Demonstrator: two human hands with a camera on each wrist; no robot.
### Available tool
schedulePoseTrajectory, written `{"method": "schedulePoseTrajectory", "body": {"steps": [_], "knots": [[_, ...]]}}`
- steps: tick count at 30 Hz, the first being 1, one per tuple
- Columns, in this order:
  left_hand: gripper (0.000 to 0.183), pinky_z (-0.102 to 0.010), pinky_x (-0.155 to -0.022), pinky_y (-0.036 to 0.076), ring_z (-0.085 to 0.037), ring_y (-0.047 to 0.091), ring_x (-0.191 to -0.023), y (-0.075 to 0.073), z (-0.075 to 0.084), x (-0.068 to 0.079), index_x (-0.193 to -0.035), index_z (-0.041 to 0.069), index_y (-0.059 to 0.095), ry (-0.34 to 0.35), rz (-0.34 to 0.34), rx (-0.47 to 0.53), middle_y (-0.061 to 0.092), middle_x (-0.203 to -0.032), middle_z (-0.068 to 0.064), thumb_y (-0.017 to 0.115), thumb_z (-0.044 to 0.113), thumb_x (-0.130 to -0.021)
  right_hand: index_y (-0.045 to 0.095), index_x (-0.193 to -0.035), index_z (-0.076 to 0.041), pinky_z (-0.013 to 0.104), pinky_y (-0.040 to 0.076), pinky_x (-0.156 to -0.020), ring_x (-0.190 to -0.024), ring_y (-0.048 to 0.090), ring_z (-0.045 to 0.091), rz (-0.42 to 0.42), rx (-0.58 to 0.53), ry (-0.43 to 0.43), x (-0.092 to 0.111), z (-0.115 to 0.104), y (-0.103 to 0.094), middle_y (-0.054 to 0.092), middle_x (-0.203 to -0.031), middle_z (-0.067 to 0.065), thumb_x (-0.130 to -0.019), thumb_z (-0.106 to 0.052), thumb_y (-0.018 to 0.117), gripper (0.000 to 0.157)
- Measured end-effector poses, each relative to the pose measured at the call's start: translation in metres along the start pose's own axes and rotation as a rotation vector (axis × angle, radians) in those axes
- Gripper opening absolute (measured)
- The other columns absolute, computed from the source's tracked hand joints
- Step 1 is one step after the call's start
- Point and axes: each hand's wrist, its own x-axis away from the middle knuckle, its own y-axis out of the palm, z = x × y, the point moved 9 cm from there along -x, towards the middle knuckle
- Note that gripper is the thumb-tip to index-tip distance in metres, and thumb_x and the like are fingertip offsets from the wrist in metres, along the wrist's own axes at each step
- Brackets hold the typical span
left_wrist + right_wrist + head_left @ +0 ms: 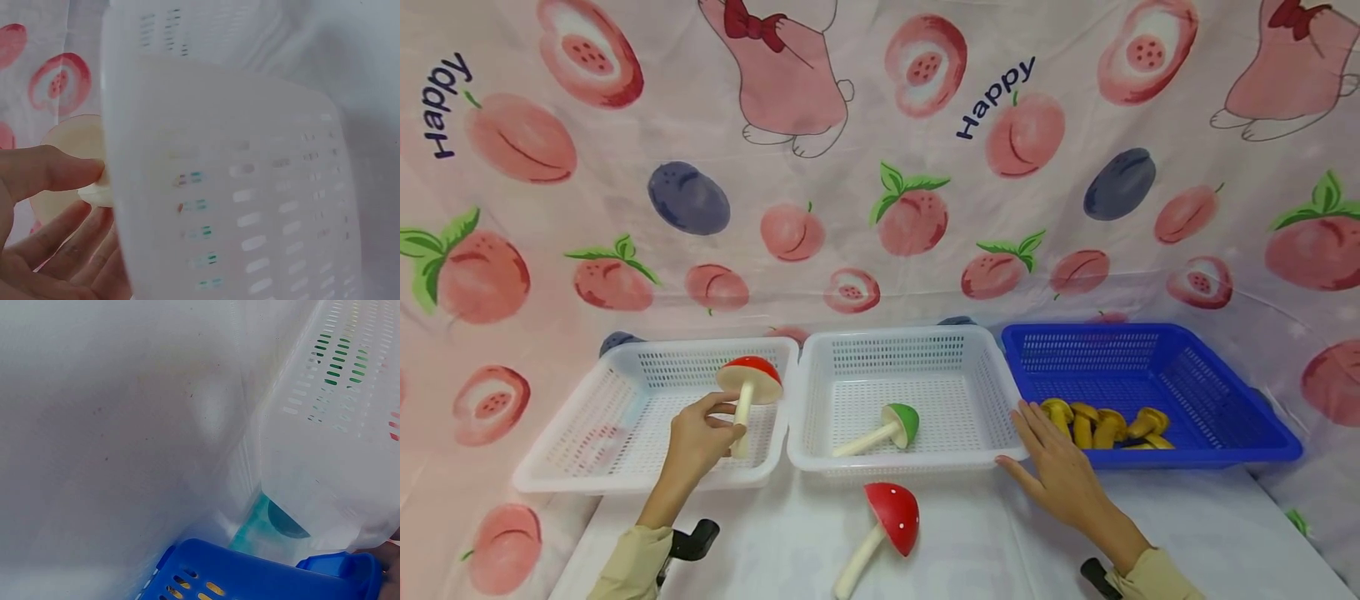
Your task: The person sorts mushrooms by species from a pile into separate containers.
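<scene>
My left hand (696, 437) pinches the pale stem of a red-capped toy mushroom (763, 387), held upright within the left white basket (625, 483). In the left wrist view the thumb and fingers are around the stem, and the basket wall hides part of it. Straight-fingered, my right hand (1063, 471) rests where the middle white basket (895, 461) meets the blue basket (1210, 457). A green-capped toy mushroom (908, 424) lies in the middle basket. Another red-capped toy mushroom (901, 515), with white dots, lies on the table in front.
Several yellow-brown toy mushrooms (1108, 427) lie in the near left part of the blue basket. The three baskets stand side by side on a white tablecloth (970, 542). Behind them hangs a fruit-patterned cloth (865, 108).
</scene>
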Motion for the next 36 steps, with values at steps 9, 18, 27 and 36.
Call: {"method": "schedulePoseTrajectory", "body": {"steps": [9, 18, 27, 36], "knots": [[0.046, -0.034, -0.05, 0.056, -0.034, 0.065, -0.085, 0.003, -0.017, -0.013, -0.122, -0.004, 0.057, -0.026, -0.013, -0.045, 0.062, -0.109, -0.028, 0.067, 0.0, -0.076, 0.042, -0.14, 0.002, 0.054, 0.031, -0.105, -0.135, 0.032, 0.037, 0.001, -0.003, 0.004, 0.0, 0.0, 0.0, 0.035, -0.147, 0.02, -0.088, -0.045, 0.062, 0.073], [0.049, -0.035, -0.047, 0.054, -0.028, 0.064, -0.073, 0.009, -0.038, -0.025, -0.119, -0.007, 0.056, -0.073, -0.084, -0.105, 0.06, -0.104, -0.029, 0.068, -0.004, -0.072, 0.043, -0.139, 0.003, 0.055, 0.032, -0.104, -0.135, 0.032, 0.038, -0.002, 0.001, 0.004, 0.001, -0.002, 0.0, 0.036, -0.147, 0.021, -0.088, -0.045, 0.062, 0.073], [0.05, -0.036, -0.045, 0.054, -0.032, 0.062, -0.072, 0.029, -0.05, -0.035, -0.117, -0.011, 0.051, -0.117, -0.219, -0.143, 0.059, -0.102, -0.034, 0.064, -0.006, -0.068, 0.043, -0.139, 0.003, 0.054, 0.032, -0.104, -0.135, 0.031, 0.038, 0.006, 0.005, 0.012, 0.001, 0.0, 0.0, 0.036, -0.147, 0.02, -0.089, -0.045, 0.061, 0.072], [0.044, -0.039, -0.051, 0.052, -0.03, 0.06, -0.071, 0.029, -0.041, -0.03, -0.11, -0.01, 0.056, -0.07, -0.245, -0.338, 0.063, -0.091, -0.022, 0.064, -0.003, -0.067, 0.042, -0.14, 0.002, 0.055, 0.033, -0.103, -0.136, 0.03, 0.037, 0.008, 0.002, 0.013, 0.002, -0.001, 0.0, 0.035, -0.147, 0.02, -0.089, -0.045, 0.061, 0.072]]}}
